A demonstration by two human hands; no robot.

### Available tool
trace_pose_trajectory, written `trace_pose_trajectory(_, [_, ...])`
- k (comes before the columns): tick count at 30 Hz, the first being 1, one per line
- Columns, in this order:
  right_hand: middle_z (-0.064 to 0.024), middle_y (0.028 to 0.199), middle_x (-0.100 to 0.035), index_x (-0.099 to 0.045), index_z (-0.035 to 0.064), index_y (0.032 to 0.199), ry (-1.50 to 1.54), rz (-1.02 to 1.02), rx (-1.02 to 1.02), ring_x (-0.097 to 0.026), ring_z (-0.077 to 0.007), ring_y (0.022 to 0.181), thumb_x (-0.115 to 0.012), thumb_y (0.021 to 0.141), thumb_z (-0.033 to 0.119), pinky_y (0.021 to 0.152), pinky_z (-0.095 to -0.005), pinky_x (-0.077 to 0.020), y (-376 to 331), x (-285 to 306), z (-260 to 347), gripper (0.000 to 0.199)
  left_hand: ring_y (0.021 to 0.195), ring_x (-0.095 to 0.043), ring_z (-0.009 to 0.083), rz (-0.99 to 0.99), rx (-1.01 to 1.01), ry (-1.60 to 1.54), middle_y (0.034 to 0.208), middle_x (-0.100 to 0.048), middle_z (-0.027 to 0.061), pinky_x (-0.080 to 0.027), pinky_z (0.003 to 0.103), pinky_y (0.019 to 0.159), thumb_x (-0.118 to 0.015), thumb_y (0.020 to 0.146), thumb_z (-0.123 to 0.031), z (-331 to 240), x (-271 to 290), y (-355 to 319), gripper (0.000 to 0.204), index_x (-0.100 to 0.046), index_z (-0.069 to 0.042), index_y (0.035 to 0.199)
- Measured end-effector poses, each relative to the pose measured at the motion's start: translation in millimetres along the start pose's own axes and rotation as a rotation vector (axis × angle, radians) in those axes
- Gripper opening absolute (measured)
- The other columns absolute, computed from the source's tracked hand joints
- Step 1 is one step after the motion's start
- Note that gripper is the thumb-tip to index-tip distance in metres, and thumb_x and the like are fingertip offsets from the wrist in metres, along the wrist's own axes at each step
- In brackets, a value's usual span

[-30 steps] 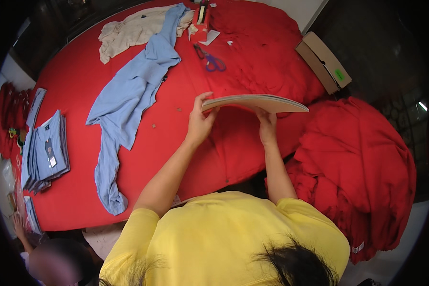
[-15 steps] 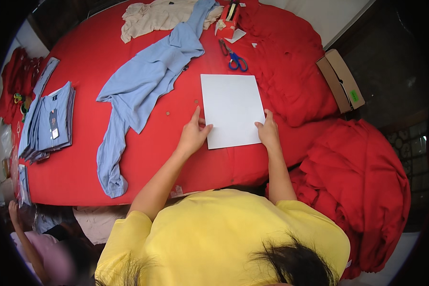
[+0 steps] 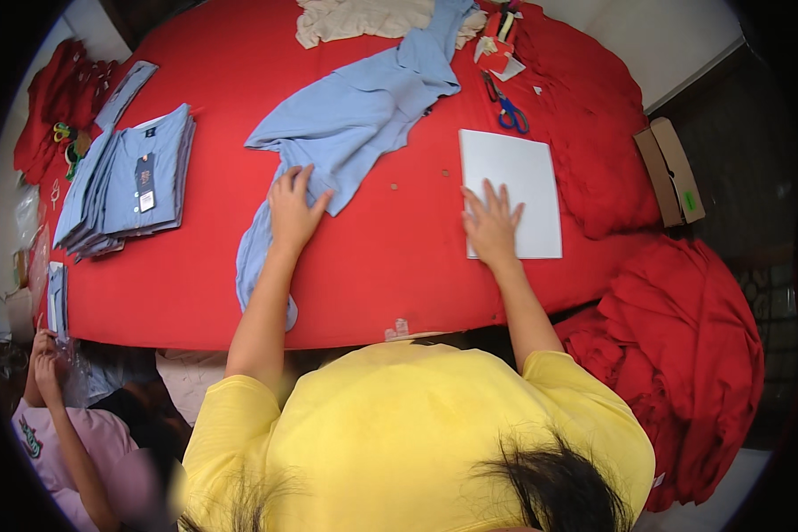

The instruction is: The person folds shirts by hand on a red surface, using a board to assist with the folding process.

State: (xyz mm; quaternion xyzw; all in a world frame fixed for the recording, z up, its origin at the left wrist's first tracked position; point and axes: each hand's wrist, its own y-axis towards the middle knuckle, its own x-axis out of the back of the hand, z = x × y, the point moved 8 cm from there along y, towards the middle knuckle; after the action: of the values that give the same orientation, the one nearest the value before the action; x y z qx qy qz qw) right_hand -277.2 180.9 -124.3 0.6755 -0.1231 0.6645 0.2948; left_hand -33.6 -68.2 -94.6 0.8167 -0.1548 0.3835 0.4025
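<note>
Right of centre, the white rectangular card point(image 3: 512, 160) I held two-handed lies on the red cloth-covered tabletop point(image 3: 399, 257) under my spread right hand point(image 3: 492, 232). That frees my left hand point(image 3: 293, 213), fingers spread too, to touch the pale-blue cloth shirt point(image 3: 356, 115) left of centre.

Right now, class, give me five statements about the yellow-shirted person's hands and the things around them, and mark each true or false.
1. The left hand is over the loose blue shirt. True.
2. The right hand is over the white board, fingers spread. True.
3. The white board stands on edge. False: it lies flat on the red cloth.
4. The scissors lie beyond the white board. True.
5. The left hand grips the scissors. False: they lie apart from both hands.
</note>
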Motion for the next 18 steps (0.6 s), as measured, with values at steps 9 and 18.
trace_pose_trajectory(9, [-0.0135, 0.148, -0.032, -0.044, 0.0235, 0.139, 0.199, -0.005, 0.05, -0.027, -0.0364, 0.137, -0.07, 0.076, 0.019, 0.111, -0.0555, -0.0188, 11, 44, 33, 0.068, 0.091, -0.056, 0.0247, 0.051, 0.027, -0.342, 0.09, -0.064, 0.0052, -0.04, 0.039, 0.085, -0.068, 0.082, -0.02, -3, 22, 7, 0.013, -0.069, -0.008, 0.085])
trace_pose_trajectory(18, [-0.0119, 0.099, -0.065, -0.059, -0.0017, 0.106, 1.352, 0.0, 0.35, -0.063, -0.0251, 0.089, -0.049, 0.081, 0.002, 0.079, -0.0354, -0.0487, 81, 149, 234, 0.027, 0.129, -0.035, 0.0379, -0.093, 0.083, -0.49, 0.142, -0.035, 0.0181, -0.027, 0.054, 0.104, -0.086, 0.061, -0.035, -8, 63, 1, 0.104, -0.027, -0.006, 0.142])
